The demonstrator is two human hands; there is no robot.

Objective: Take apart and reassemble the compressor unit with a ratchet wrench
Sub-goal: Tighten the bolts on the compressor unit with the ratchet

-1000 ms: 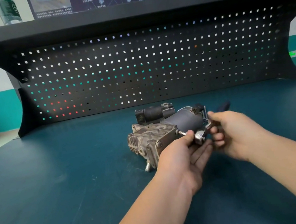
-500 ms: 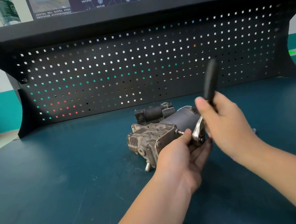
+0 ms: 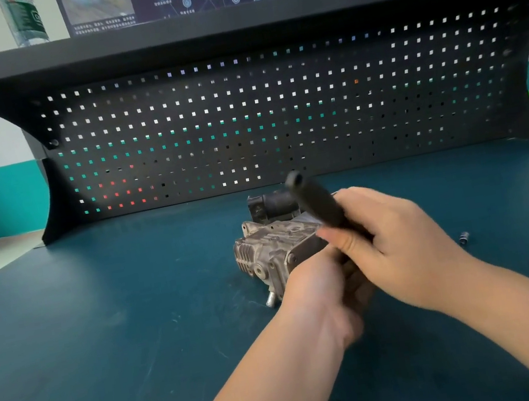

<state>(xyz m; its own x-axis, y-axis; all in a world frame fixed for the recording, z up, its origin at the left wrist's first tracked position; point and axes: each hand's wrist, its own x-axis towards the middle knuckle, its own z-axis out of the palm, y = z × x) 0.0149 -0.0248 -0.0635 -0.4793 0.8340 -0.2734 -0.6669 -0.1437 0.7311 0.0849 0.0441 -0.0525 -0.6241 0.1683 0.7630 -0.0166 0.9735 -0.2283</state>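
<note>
The metal compressor unit (image 3: 273,247) lies on the blue-green bench (image 3: 120,325), its finned grey housing facing left and a black part behind it. My right hand (image 3: 396,242) grips the black handle of the ratchet wrench (image 3: 316,201), which slants up and to the left over the unit. My left hand (image 3: 321,291) is below it at the unit's right side, fingers curled around the wrench's head end; the head and the bolt are hidden behind both hands.
A small dark socket or bolt (image 3: 464,236) lies on the bench to the right of my hands. A black pegboard back panel (image 3: 277,112) closes the far side under a shelf, with a bottle (image 3: 25,19) on top at left.
My right hand has swung the wrench handle from pointing right, through upright, over to the upper left. My left hand stayed at the wrench head, now covered by the right hand.
</note>
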